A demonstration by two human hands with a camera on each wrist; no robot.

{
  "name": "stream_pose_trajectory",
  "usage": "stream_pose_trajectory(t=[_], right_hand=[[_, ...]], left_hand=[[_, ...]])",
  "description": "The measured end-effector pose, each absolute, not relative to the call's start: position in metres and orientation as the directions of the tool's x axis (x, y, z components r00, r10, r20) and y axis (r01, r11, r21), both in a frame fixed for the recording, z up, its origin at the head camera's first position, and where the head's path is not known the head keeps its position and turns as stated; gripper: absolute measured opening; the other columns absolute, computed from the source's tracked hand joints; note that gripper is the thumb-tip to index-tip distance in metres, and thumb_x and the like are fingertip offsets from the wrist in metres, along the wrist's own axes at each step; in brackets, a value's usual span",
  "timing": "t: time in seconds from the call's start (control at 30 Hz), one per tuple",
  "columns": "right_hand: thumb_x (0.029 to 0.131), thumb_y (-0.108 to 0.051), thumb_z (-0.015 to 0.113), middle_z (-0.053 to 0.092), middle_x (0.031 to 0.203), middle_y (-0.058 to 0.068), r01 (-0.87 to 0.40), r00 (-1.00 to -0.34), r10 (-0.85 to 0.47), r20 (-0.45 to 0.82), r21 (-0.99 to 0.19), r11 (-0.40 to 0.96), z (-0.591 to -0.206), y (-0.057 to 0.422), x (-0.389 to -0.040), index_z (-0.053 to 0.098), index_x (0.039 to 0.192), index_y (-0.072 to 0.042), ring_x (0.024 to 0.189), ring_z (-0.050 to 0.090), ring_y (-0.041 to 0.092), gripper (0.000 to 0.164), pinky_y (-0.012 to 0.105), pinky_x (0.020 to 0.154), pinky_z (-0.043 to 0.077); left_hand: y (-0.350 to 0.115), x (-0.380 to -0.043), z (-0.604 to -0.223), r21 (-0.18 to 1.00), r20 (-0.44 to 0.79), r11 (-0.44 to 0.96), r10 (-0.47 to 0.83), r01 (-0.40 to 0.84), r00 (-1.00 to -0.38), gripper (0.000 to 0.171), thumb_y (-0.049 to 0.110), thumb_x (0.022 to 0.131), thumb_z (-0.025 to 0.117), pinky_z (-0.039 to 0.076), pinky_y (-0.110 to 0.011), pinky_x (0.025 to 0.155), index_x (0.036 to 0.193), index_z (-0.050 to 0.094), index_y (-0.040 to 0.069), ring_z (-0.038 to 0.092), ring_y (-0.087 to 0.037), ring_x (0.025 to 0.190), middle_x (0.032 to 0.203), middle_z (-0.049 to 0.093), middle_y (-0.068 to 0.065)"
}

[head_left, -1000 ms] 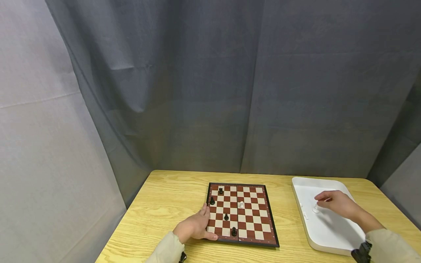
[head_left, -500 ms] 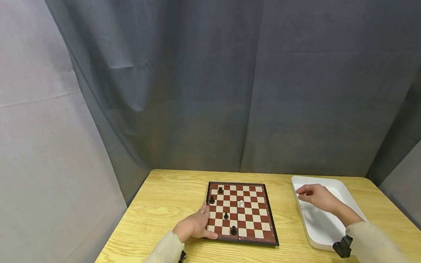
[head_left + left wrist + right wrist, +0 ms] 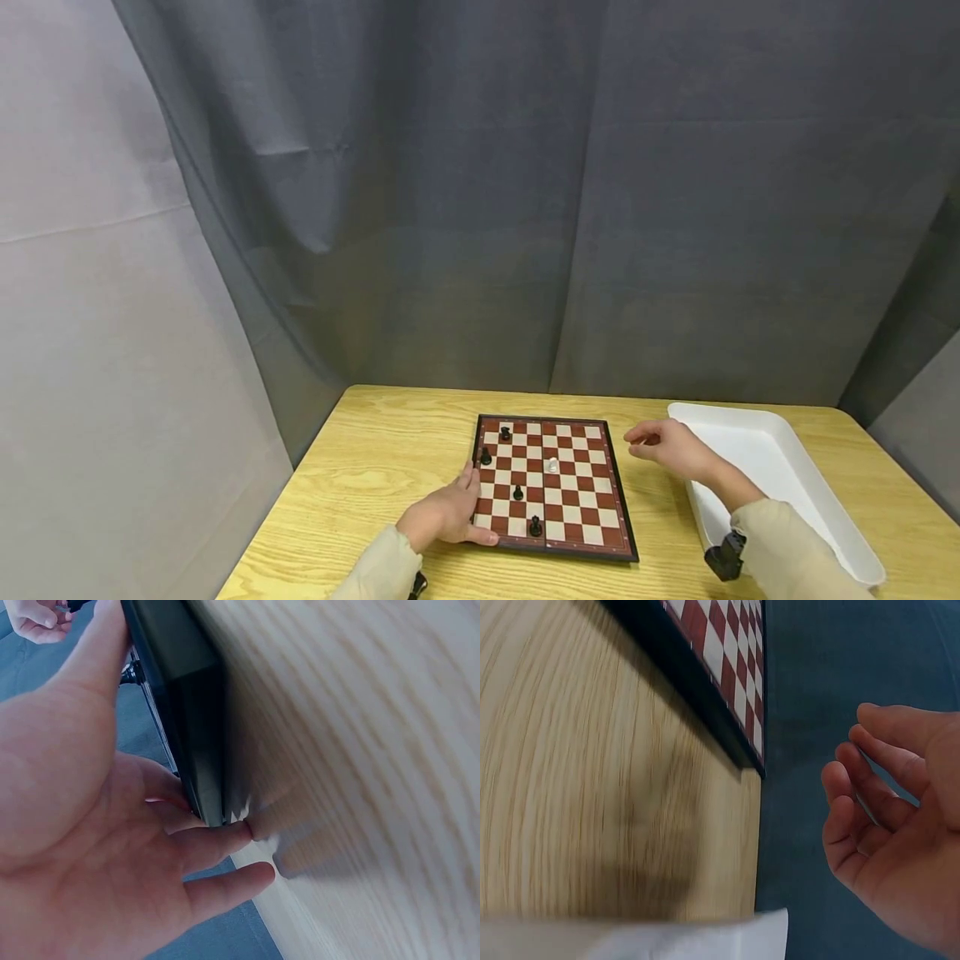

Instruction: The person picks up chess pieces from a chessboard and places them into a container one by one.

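Observation:
A chessboard [image 3: 585, 500] lies on the wooden table, bearing several black chess pieces, among them one [image 3: 535, 527] by the near edge, and a white chess piece [image 3: 552, 465] near the middle. My left hand [image 3: 444, 512] rests against its left side, thumb on the near-left corner. In the left wrist view the fingers of that hand [image 3: 112, 862] extend along the dark board frame [image 3: 191, 712]. My right hand [image 3: 671, 450] hovers between board and white tray [image 3: 847, 533]. In the right wrist view its fingers [image 3: 866, 795] curl loosely and no chess piece shows among them.
The shallow tray's left wall stands right of the board, partly hidden beneath my right forearm. Wood tabletop [image 3: 375, 450] spreads left of the board. A dark grey curtain [image 3: 465, 208] hangs behind the table, and a pale cloth [image 3: 112, 375] hangs at the left.
My right hand has moved left, from over a white chess piece in the tray, past the tray's left wall toward the board. My left hand has stayed at the board's edge.

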State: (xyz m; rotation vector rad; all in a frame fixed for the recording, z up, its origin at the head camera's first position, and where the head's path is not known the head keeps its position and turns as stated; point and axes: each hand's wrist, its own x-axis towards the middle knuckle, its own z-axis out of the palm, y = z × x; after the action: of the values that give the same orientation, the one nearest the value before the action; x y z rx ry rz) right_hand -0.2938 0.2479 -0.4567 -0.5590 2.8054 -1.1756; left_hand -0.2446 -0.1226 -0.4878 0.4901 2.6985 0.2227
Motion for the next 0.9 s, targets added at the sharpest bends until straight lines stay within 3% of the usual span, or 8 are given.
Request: stream_pose_trajectory(t=[0.2, 0.63, 0.9], right_hand=[[0.089, -0.007, 0.065, 0.066, 0.099, 0.011, -0.326, -0.924, -0.368, 0.109, -0.728, 0.603, -0.464, 0.226, -0.298, 0.068, 0.106, 0.003, 0.082, 0.058, 0.019, 0.02, 0.031, 0.065, 0.05], [0.09, -0.008, 0.064, 0.065, 0.098, 0.01, -0.333, -0.912, -0.399, 0.095, -0.738, 0.587, -0.477, 0.187, -0.303, 0.064, 0.111, 0.005, 0.081, 0.059, 0.017, 0.025, 0.031, 0.066, 0.05], [0.089, -0.008, 0.065, 0.064, 0.102, 0.015, -0.349, -0.907, -0.408, 0.106, -0.733, 0.584, -0.486, 0.172, -0.305, 0.065, 0.111, 0.005, 0.084, 0.06, 0.021, 0.025, 0.032, 0.066, 0.051]], left_hand=[[-0.122, -0.245, -0.488, 0.208, -0.349, 0.929, 0.363, 0.306, -0.864, 0.11, 0.064, 0.074, 0.064, 0.035, -0.035, 0.105, 0.15, 0.017, 0.001, 0.022, -0.026, 0.14, 0.157, 0.006, -0.014], [-0.122, -0.245, -0.489, 0.204, -0.348, 0.931, 0.357, 0.302, -0.867, 0.11, 0.065, 0.073, 0.064, 0.036, -0.035, 0.104, 0.15, 0.018, 0.001, 0.023, -0.026, 0.14, 0.157, 0.006, -0.014], [-0.122, -0.244, -0.489, 0.205, -0.345, 0.932, 0.355, 0.299, -0.869, 0.11, 0.064, 0.073, 0.065, 0.037, -0.035, 0.104, 0.15, 0.018, 0.001, 0.023, -0.026, 0.14, 0.157, 0.007, -0.014]])
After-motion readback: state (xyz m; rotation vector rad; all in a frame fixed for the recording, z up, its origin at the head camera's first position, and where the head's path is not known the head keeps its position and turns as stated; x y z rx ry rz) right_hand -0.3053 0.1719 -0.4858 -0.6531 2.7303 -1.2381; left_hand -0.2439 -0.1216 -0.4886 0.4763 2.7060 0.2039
